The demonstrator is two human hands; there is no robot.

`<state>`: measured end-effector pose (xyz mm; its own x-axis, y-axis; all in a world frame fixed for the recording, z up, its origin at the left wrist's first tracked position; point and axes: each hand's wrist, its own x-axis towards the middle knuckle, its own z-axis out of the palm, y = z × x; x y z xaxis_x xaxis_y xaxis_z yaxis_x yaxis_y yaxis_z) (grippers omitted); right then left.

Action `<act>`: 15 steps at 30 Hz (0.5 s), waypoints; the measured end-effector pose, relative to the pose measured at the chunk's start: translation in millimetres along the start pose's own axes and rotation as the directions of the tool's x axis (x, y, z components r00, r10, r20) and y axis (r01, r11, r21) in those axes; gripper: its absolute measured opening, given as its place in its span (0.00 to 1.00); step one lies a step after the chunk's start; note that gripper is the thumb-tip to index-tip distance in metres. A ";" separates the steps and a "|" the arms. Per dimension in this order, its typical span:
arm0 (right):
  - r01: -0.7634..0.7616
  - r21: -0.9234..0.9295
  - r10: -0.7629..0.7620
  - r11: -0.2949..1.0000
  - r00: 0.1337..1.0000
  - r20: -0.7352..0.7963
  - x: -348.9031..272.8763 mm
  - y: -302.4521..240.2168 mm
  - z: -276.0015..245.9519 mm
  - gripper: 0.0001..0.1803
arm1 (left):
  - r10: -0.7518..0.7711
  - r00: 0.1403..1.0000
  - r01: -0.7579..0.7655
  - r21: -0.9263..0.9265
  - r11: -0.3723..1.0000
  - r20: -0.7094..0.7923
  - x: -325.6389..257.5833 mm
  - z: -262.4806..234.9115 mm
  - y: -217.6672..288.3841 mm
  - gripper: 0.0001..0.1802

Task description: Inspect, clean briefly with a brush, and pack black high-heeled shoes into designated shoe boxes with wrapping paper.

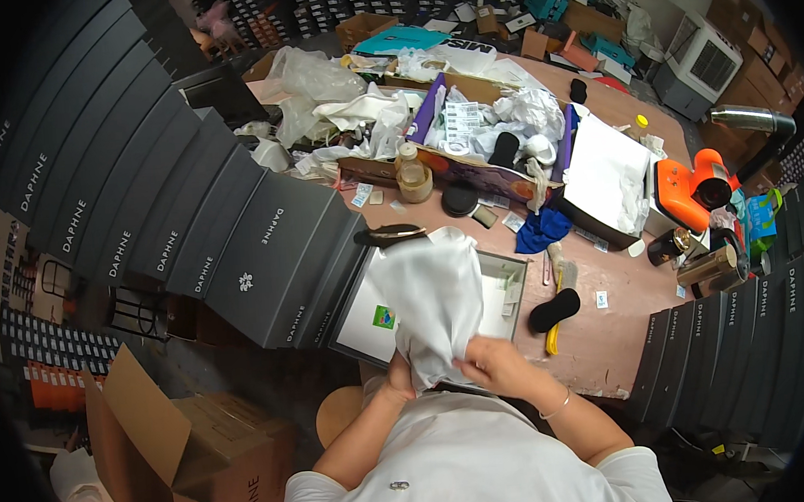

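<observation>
In front of my body I hold up a soft white cloth (430, 295), gathered at its lower end and blurred at the top. Whether it is a bag cannot be made out. My left hand (399, 378) grips its lower left edge, with the fingers partly hidden behind it. On the right, my right hand (498, 367) pinches the cloth with bent fingers. Beneath it lies an open grey shoebox (520, 292) with a white inside. A green label (384, 316) shows on its inner left. A dark, flat, shoe-like piece (390, 235) lies by the far edge.
Tall stacks of grey shoeboxes (260, 260) flank the table (602, 354). Across it lie a black oval pad (554, 310), a yellow-handled brush (560, 283), a blue cloth (542, 230), a jar (413, 178), and a purple-edged carton (427, 111) of paper. An open brown carton (207, 447) stands lower left.
</observation>
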<state>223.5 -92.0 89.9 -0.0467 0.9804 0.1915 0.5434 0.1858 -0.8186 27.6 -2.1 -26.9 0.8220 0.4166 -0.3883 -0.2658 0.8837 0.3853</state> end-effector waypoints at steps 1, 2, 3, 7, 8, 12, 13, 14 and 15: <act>-0.013 0.027 0.009 1.000 0.990 0.137 -10.1 4.2 8.2 0.06 | 0.027 0.976 -0.019 0.039 0.999 -0.216 3.5 -0.1 -5.9 0.39; -0.152 -0.023 0.149 0.988 0.916 0.373 -16.7 20.9 7.9 0.10 | 0.101 0.966 -0.054 0.194 0.979 -0.238 -5.8 28.0 -0.3 0.32; -0.278 0.013 0.224 0.961 0.801 0.555 -20.2 38.0 -4.5 0.14 | 0.060 0.971 -0.006 0.226 0.974 -0.231 -4.9 21.7 0.9 0.31; -0.528 0.208 0.520 0.823 0.849 0.096 -19.6 60.4 -90.3 0.19 | 0.050 0.998 -0.017 0.679 0.734 -0.030 -12.8 4.7 29.9 0.30; -0.147 0.500 0.215 0.854 0.973 -0.081 -12.4 46.2 -102.2 0.24 | 0.021 1.000 -0.008 0.776 0.631 -0.007 -13.6 10.4 39.0 0.31; -0.329 0.357 0.119 0.874 0.859 0.498 4.2 19.9 -102.8 0.37 | -0.142 0.984 0.165 0.856 0.490 -0.109 -14.8 24.6 50.9 0.28; -0.346 0.397 0.184 0.850 0.901 0.393 -2.0 25.2 -105.8 0.35 | -0.203 0.964 0.260 0.761 0.594 -0.171 -13.8 11.6 56.5 0.25; -0.360 0.440 0.251 0.822 0.924 0.289 -15.2 37.4 -109.5 0.32 | -0.130 0.973 0.227 0.713 0.663 -0.189 -17.6 -1.5 62.4 0.22; -0.368 0.485 0.319 0.794 0.930 0.184 -29.3 49.2 -112.7 0.30 | -0.056 0.975 0.186 0.662 0.726 -0.213 -23.9 -14.9 67.9 0.19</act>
<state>346.1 -119.0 105.0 -0.0239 0.9829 -0.1825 0.0421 -0.1814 -0.9825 -17.7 51.1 -3.8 0.7090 0.4025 -0.5790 0.2937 0.5779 0.7614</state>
